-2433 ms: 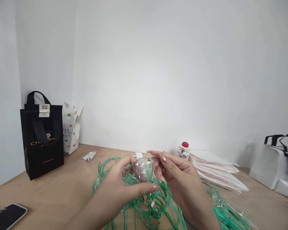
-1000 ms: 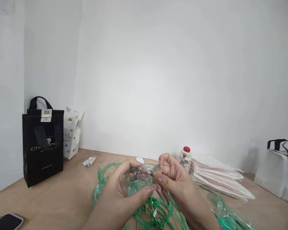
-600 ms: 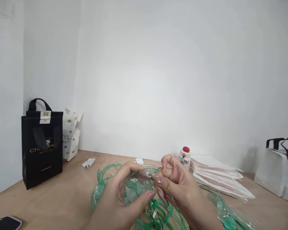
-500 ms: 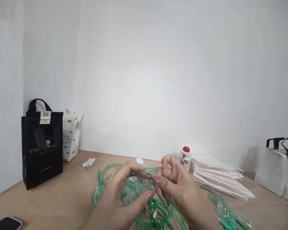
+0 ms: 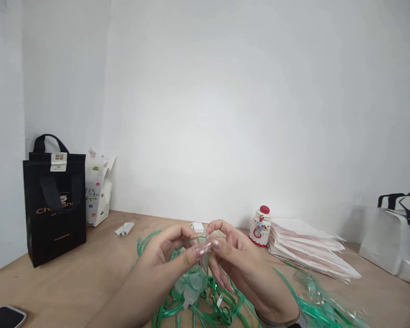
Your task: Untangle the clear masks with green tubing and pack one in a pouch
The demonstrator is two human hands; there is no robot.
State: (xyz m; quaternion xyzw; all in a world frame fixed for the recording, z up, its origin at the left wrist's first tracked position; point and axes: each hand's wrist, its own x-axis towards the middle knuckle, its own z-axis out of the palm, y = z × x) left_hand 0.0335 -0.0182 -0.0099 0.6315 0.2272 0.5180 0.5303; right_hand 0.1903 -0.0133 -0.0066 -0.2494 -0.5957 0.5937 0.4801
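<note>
A clear, green-tinted oxygen mask (image 5: 201,269) is held up between my two hands, its rim near my fingertips. My left hand (image 5: 169,257) pinches that rim with thumb and fingers from the left. From the right, my right hand (image 5: 244,262) grips the same edge with thumb and forefinger, its other fingers hanging lower. The fingertips of both hands meet and hide the exact spot they press. Beneath them lies a tangle of green straps and tubing (image 5: 222,304), with more clear mask plastic among it.
More clear plastic and green tubing (image 5: 316,296) lie at the right. Behind are stacked paper packets (image 5: 304,250), a white jar with a red lid (image 5: 260,228) and a small white block (image 5: 198,227). A black bag (image 5: 56,209) stands left, a phone (image 5: 7,316) front left.
My hands have drawn closer together, the left thumb rising to the mask's rim beside the right thumb. The mask has tilted, and the whole view has shifted slightly.
</note>
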